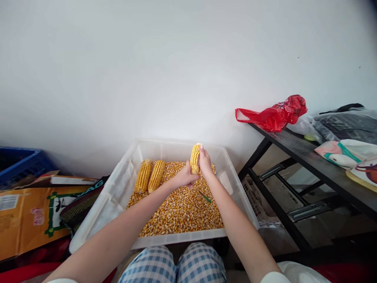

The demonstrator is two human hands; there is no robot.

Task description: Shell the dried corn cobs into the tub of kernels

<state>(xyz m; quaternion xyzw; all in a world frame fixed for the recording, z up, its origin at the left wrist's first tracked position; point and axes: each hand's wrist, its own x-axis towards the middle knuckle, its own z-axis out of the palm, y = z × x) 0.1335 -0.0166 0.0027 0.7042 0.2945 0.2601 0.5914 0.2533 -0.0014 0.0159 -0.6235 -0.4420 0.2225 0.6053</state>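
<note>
A yellow corn cob (194,158) is held upright between my two hands, above the loose corn kernels (182,210) in a translucent plastic bin (203,235). My left hand (186,175) is closed around the cob's lower end. Against the cob's upper right side my right hand (205,160) is closed, its thumb near the tip. Two more cobs, a left one (143,175) and a right one (156,175), lie side by side on the kernels at the bin's left. A thin green-handled tool (207,198) rests on the kernels below my right hand; its far end is hard to make out.
A black-framed table (300,151) stands to the right, bearing a red plastic bag (277,114) and other bags. At left are an orange cardboard box (23,220), a dark mesh bag (79,208) and a blue crate (29,163). A white wall (176,70) rises behind the bin.
</note>
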